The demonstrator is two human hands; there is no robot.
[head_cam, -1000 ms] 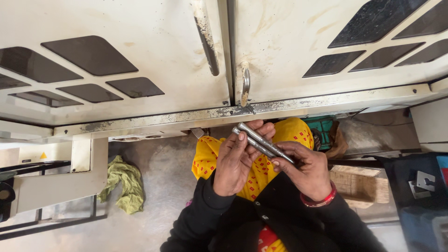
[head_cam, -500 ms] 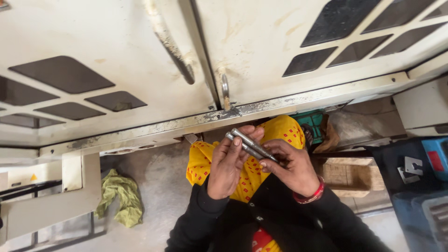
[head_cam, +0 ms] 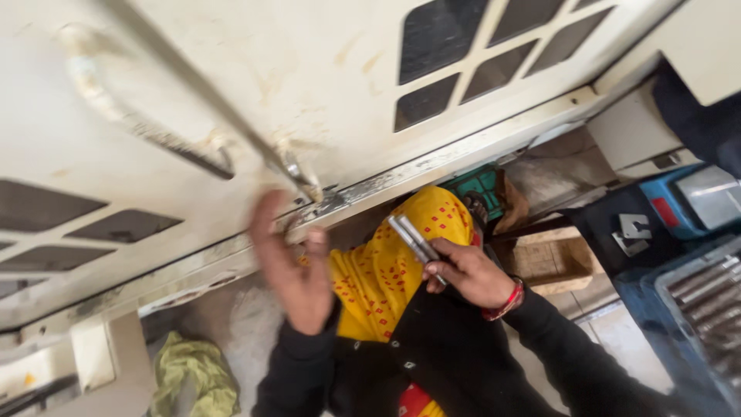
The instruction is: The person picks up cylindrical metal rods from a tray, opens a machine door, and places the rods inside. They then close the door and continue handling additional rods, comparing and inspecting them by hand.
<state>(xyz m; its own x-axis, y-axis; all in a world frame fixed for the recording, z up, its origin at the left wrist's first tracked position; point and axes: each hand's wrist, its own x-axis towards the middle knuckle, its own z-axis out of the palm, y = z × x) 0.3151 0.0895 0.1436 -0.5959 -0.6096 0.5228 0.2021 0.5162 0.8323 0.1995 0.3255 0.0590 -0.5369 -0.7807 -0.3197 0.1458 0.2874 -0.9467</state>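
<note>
Gripping a short metal rod (head_cam: 414, 241) in closed fingers, the right hand (head_cam: 467, 272) holds it slanted up and leftward — its free end toward the latch (head_cam: 312, 193) on the cream panel's lower rail (head_cam: 432, 164). The left hand (head_cam: 297, 266) — blurred, fingers loosely spread, holding nothing — is nearer, just below that latch.

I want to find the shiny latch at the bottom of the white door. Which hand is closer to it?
Left. The left hand is raised just below the latch, fingers almost at it. The right hand is lower and off to the side, holding metal rods.
</note>
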